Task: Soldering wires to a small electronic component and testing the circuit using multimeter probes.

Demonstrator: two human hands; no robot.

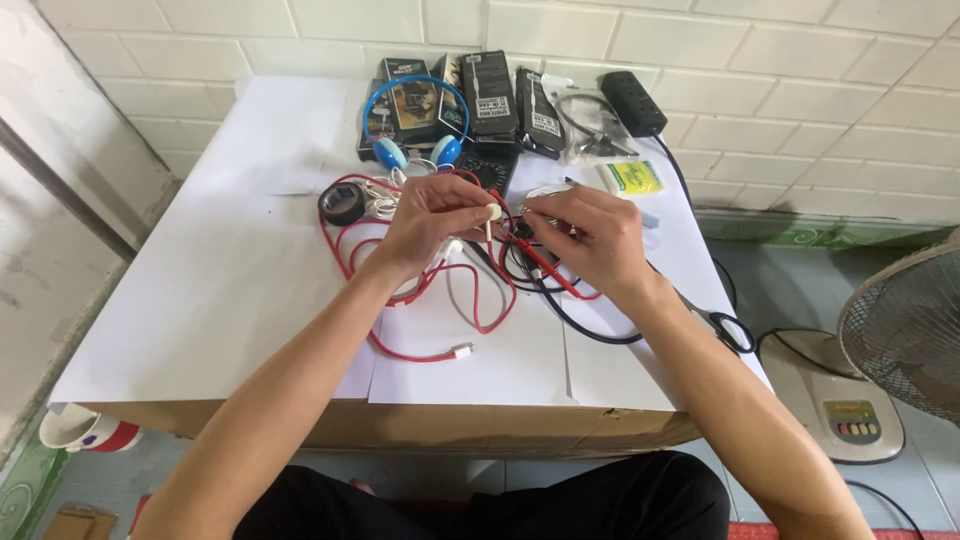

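On the paper-covered desk, a roll of black tape sits beside a looping red cable. The left hand is pinched together on a small white plug — held just above the cable. The right hand closes its fingers on a red probe — scissors lie by the desk's right edge.

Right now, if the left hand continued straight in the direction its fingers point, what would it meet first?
Probably the right hand: the left hand points right across the red cable, holding a small white plug. Depth is unclear.
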